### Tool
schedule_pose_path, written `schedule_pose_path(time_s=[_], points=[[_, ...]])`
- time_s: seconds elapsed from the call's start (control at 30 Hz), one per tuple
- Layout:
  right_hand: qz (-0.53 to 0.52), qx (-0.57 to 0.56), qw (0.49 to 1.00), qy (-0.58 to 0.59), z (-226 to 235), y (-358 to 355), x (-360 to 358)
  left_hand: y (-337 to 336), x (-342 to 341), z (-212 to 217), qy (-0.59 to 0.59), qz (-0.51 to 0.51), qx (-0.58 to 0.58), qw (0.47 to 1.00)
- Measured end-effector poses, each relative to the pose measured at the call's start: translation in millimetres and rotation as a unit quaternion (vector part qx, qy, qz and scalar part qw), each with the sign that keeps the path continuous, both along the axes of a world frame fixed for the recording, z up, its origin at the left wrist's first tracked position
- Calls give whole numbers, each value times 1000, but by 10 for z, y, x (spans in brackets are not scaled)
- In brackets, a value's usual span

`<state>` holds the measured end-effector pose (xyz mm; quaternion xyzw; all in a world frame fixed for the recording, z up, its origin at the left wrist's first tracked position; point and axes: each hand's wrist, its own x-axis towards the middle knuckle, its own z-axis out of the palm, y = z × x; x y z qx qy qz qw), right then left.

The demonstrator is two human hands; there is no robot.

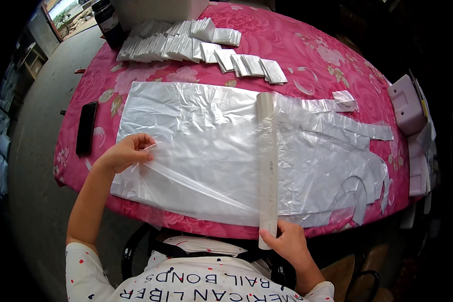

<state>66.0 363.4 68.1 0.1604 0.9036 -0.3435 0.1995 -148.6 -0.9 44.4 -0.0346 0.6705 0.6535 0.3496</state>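
Observation:
Across the table in front of me lies a flat stack of thin, clear plastic bags [196, 105], with handle strips fanned out at the right. A pale plastic pipe [267, 166] rests crosswise on them, its near end sticking out past the table edge. My right hand [288, 242] is closed around that near end. At the left, my left hand [131, 152] pinches the edge of the top bag between thumb and fingers, lifting it a little. A loose fold of film runs from there toward the pipe.
Rows of folded plastic bags [173, 48] lie at the back, before a white box [158, 11] and a dark jar [107, 22]. A black phone [87, 128] lies at the left. Pink containers [407, 104] stand at the right edge of the pink flowered tablecloth [307, 38].

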Motion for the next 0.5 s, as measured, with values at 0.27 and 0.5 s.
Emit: schedule_pose_path(time_s=[0.27, 0.5], points=[[-16, -16, 1000, -15, 26, -5, -6, -27, -16, 412, 595, -52, -474, 647], [-3, -23, 1000, -15, 19, -23, -7, 1798, 812, 369, 606, -172, -133, 765]])
